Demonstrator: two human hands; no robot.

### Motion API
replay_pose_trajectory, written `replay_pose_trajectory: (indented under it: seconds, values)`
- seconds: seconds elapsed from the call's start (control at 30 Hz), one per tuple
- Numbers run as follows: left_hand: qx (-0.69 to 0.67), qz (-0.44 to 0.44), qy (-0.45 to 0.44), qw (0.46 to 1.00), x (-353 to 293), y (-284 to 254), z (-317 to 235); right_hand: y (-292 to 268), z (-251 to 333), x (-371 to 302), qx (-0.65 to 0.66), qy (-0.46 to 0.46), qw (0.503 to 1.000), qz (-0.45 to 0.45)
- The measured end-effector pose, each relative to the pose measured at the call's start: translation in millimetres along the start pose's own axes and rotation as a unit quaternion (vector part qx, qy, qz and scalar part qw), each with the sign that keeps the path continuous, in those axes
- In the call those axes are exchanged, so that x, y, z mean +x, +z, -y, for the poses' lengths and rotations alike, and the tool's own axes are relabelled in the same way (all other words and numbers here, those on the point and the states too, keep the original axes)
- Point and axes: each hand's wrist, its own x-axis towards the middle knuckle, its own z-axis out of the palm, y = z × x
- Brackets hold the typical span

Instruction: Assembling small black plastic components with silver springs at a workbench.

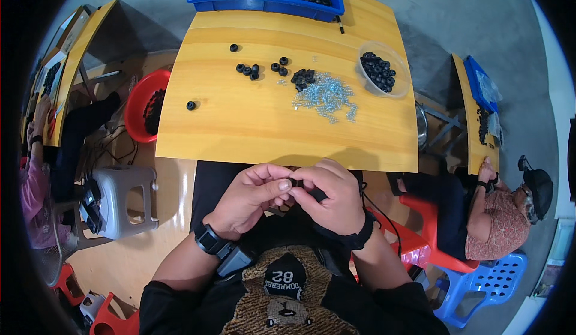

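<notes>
In front of my chest, just off the table's near edge, my left hand point(252, 194) and my right hand point(333, 196) meet fingertip to fingertip. Both pinch a small black part point(294, 182), mostly covered by the fingers. On the yellow wooden table point(240, 131), a pile of small shiny clear or silvery pieces point(327, 97) lies right of centre. Against it sits a small heap of black pieces point(303, 79). Several round black knob-like parts point(247, 70) are scattered to the left, with one lone black knob point(191, 105) nearer me.
A blue tray point(264, 4) full of black parts stands at the far edge. At right is a clear round tub point(401, 86) of black parts. A red basin point(133, 110) stands left of the table. Co-workers sit at side tables, one at right point(495, 224).
</notes>
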Motion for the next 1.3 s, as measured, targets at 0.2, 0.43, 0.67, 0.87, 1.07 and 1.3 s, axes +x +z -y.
replay_pose_trajectory:
  seconds: [0.2, 0.43, 0.67, 0.87, 1.07, 1.3]
  values:
    - [-0.011, -0.027, -0.016, 0.999, 4, -7, 4, 2, 3, 1, 0.051, 0.045, 0.998, -0.007]
    - [0.0, -0.033, -0.015, 0.999, 7, -9, 5, 7, 0, 5, 0.048, 0.037, 0.998, 0.013]
    - [-0.025, -0.033, -0.005, 0.999, 7, -13, 0, 10, 1, 15, 0.03, 0.048, 0.998, 0.032]
    - [-0.033, -0.029, 0.018, 0.999, 7, -16, -5, 7, 4, 28, 0.016, 0.043, 0.998, 0.049]
    - [-0.086, -0.02, 0.035, 0.996, 7, -23, -9, -30, -28, 71, -0.07, 0.122, 0.99, 0.028]
    - [-0.081, -0.028, 0.03, 0.996, 13, -23, -23, -43, -101, 158, -0.142, 0.191, 0.971, 0.005]
